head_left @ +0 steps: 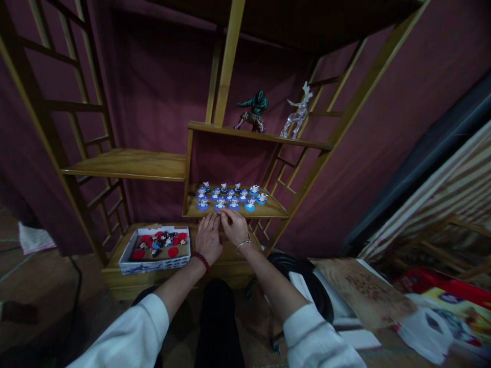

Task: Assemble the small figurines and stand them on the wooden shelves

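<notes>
figurines (230, 196) stand on a shelf (268, 212), right of a box (155, 266) holding, seemingly, loose figures (164, 238).

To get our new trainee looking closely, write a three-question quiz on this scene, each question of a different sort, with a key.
1. Open question: what does the person wear on the wrist of the left hand?

2. True or false: the green hooded figurine stands on a higher shelf than the purple-based figurines.

3. Fill in the blank: the open box sits to the ____ of both hands.

Key:
1. A dark red beaded bracelet.
2. True.
3. Left.
</notes>
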Available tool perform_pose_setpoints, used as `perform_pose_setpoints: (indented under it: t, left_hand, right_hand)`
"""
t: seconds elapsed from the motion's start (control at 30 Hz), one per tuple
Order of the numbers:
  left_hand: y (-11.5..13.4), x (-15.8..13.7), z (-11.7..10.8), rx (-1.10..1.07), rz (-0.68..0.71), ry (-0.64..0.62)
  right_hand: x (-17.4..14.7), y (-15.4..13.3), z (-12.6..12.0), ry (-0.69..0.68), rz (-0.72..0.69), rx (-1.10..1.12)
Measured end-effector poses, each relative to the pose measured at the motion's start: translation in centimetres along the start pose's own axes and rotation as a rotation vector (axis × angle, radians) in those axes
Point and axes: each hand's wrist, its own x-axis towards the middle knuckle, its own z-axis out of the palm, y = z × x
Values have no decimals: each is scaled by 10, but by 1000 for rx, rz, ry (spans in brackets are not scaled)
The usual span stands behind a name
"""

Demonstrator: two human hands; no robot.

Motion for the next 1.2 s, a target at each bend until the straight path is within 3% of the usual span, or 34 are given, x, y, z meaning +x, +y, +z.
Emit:
perform_pose_setpoints:
  t: [0.2, 0.4, 0.6, 0.8, 1.03, 1.2]
  left_hand:
    - [-9, 4, -5, 39, 55, 5]
    - [-14, 9, -5, 108, 86, -22]
    - [-20, 7, 0, 157, 129, -28]
    - [-19, 8, -1, 203, 159, -50]
    - [-14, 12, -9, 242, 123, -120]
    - [-14, 13, -9, 237, 132, -147]
  right_hand:
    - [42, -7, -8, -38, -56, -107]
    - [96, -11, -6, -213, -111, -275]
    - [135, -12, 14, -473, -90, -412]
    - [155, -10, 34, -657, -105, -418]
    - [164, -6, 51, -765, -4, -434]
    - [168, 3, 63, -820, -12, -504]
